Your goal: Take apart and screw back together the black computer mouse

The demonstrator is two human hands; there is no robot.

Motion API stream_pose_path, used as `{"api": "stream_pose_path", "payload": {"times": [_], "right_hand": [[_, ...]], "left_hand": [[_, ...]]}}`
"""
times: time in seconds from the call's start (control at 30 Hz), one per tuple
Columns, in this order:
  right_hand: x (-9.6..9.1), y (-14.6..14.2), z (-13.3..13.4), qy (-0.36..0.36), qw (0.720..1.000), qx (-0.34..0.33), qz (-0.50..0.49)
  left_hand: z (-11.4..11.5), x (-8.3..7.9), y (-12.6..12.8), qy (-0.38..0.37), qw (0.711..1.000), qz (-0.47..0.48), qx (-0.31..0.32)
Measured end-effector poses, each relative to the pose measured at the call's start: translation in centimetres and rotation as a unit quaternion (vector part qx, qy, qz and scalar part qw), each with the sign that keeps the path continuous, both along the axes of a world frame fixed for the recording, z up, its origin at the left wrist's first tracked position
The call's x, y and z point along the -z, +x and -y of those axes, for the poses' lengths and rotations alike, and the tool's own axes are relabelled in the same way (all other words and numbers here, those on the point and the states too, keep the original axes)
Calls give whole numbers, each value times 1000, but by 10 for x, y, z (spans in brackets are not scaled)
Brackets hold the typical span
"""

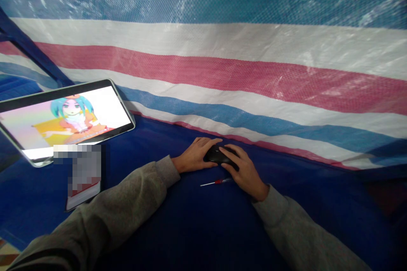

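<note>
A black computer mouse (215, 155) rests on the dark blue surface, between my two hands. My left hand (197, 155) grips its left end, thumb on the near side and fingers along the far side. From the right, my right hand (244, 169) has its fingers curled over the mouse's other end. Just below the mouse lies a small screwdriver (218, 182) with a thin metal shaft pointing left and a red handle part. The handle's right end reaches close under my right hand.
A tablet (127, 120) showing a cartoon figure stands tilted at the left. Before it lies a phone-like device (84, 192), partly blurred out. Behind the blue surface (178, 224) hangs a striped woven plastic sheet (222, 72). A dark blue bar (30, 51) slants at the upper left.
</note>
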State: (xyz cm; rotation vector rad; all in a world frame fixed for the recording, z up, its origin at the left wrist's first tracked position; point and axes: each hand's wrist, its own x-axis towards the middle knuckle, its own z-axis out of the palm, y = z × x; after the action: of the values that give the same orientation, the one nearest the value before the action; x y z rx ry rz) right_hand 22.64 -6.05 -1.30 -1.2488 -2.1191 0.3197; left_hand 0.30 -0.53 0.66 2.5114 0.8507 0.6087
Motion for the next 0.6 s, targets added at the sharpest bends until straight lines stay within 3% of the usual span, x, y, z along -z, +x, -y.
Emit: {"api": "stream_pose_path", "payload": {"times": [0.23, 0.43, 0.6], "right_hand": [[-5, -1, 2, -3, 1000, 0, -16], [-9, -1, 1, 12, 996, 60, -60], [-5, -2, 1, 10, 994, 91, -56]], "left_hand": [[1, 1, -1, 23, 999, 9, -36], [3, 2, -2, 74, 994, 25, -81], [6, 2, 0, 167, 986, -15, -21]]}}
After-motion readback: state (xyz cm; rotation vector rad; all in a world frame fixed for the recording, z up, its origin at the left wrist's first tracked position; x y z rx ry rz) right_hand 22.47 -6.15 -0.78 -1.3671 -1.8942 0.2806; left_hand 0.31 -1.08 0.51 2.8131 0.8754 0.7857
